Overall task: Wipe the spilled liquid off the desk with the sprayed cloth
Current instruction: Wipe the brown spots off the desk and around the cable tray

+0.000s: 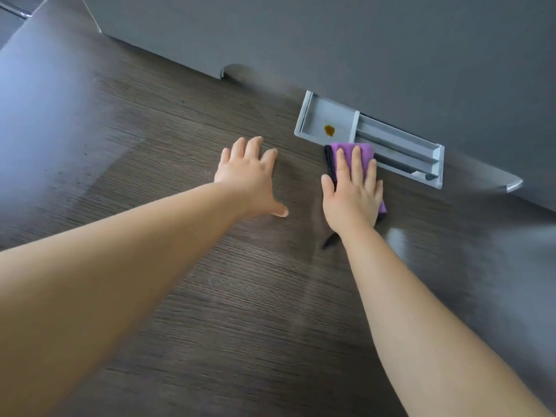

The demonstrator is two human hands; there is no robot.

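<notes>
The right hand (352, 194) presses the purple cloth (365, 150) flat on the counter (150, 176), fingers (341, 164) straight, beside the gray tray (301, 115). The brown spill (329, 130) in its left compartment is not yet wiped. The left hand (249, 173) rests flat, fingers spread.

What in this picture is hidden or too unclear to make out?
Head view, purple cloth: mostly covered by the right hand; whatever lies beneath is hidden.
Head view, dark strip beside the cloth: partly under the hand, unidentifiable.
Head view, brown spot in the grey tray: too small to tell wet from dried.
Head view, desk: blurred, so wet patches and glare look alike.
</notes>
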